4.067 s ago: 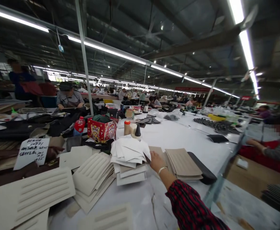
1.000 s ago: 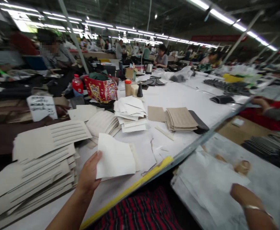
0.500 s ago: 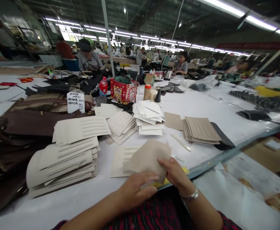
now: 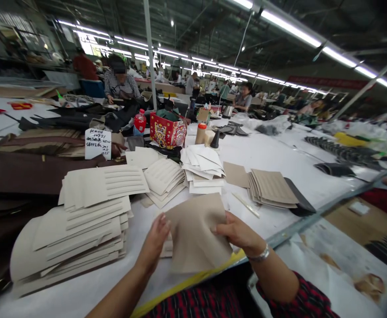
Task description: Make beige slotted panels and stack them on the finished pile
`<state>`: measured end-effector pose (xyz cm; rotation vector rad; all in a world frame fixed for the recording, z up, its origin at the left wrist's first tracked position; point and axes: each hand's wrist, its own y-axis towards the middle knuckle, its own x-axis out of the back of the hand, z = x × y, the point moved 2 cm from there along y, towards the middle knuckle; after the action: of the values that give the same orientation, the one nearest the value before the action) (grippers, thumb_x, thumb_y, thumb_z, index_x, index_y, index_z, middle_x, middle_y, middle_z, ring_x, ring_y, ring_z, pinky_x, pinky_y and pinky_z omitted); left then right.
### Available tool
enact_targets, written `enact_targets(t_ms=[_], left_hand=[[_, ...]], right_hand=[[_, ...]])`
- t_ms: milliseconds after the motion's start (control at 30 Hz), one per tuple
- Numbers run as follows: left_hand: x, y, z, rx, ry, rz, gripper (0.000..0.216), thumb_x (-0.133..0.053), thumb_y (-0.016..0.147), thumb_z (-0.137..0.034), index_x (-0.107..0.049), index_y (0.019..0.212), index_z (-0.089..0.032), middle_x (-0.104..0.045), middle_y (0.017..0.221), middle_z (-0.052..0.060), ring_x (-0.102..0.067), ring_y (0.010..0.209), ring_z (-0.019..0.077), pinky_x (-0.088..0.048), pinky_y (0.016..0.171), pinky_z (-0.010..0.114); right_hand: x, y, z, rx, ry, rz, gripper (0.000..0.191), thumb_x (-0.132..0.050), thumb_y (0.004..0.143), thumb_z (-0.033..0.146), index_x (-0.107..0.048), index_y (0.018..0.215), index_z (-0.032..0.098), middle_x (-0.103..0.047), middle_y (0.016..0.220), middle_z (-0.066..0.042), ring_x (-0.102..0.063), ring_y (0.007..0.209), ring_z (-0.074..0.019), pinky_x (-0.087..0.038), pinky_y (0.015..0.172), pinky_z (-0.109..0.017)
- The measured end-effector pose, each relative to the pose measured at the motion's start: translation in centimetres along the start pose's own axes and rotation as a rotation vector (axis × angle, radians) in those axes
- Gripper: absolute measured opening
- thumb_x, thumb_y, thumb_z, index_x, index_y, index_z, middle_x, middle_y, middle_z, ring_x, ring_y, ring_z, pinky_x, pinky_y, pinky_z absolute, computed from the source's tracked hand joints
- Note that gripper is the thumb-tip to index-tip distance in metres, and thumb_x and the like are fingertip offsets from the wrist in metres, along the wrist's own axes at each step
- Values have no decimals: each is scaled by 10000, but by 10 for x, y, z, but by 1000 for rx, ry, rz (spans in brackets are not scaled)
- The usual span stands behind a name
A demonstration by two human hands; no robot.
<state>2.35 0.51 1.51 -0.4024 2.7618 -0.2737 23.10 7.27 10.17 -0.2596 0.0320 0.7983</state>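
A flexible taupe leather-like panel (image 4: 198, 236) is held up in front of me, bent and curving between my hands. My right hand (image 4: 241, 232) pinches its right edge, thumb on the face towards me. At the panel's upper left corner, the fingers of my left hand (image 4: 156, 240) are curled closed on the edge. Behind the panel, a pale piece (image 4: 167, 248) lies on the table, mostly hidden. Left of my hands rises a tall, fanned stack of cream panels (image 4: 80, 229) with raised ribs. Smaller ribbed cream panels (image 4: 164, 179) lie beyond.
White pieces (image 4: 204, 165) are piled at the middle, with ribbed taupe panels (image 4: 271, 187) to the right. A pale strip (image 4: 246, 204) lies between. Farther back stand a red patterned box (image 4: 168, 129) and a red-capped bottle (image 4: 139, 123). Brown bags (image 4: 47, 174) crowd the left side.
The taupe panel has been spread upright, its broad face now towards me. My left hand has moved left from its lower edge to its upper left corner. The view has shifted slightly.
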Motion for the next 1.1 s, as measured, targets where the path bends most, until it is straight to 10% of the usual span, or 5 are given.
enact_targets(t_ms=[167,300,467,700,1100], left_hand=[[-34,-1,-95,-687,734,235,973,-750,497,-464,-298,1325,-226,-276,1407,103,-300,1246,320,-236,1023,422],[-82,-2,-127,-632,1098,747,741,-785,416,-380,-569,1109,-229,-655,979,73,-598,887,280,-446,783,321],[-72,5,-140,-397,894,569,214,-693,561,-380,-664,627,-178,-609,528,-8,-574,513,165,-429,495,224],[-44,13,-122,-274,180,146,354,-627,669,-411,-635,854,-109,-654,726,35,-588,626,150,-479,611,258],[30,-2,-30,-144,1079,64,447,-585,674,-443,-558,1035,-180,-663,906,34,-599,814,224,-448,714,274]], right_hand=[[-7,6,30,-186,-371,355,285,-601,685,228,-623,957,142,-643,874,-20,-581,757,-149,-464,676,-248],[-11,17,39,-171,-406,488,382,-692,585,302,-634,918,125,-642,842,-16,-566,826,-172,-433,775,-273],[15,12,-13,-48,183,178,745,-459,588,754,-559,1028,161,-609,1008,-103,-557,941,-217,-400,839,-371],[1,11,-85,7,479,159,823,-456,496,820,-541,1007,181,-598,1015,-118,-568,919,-228,-411,820,-409],[33,6,-86,-78,-196,-81,419,-653,627,233,-542,1022,147,-632,935,-37,-585,833,-168,-462,754,-299]])
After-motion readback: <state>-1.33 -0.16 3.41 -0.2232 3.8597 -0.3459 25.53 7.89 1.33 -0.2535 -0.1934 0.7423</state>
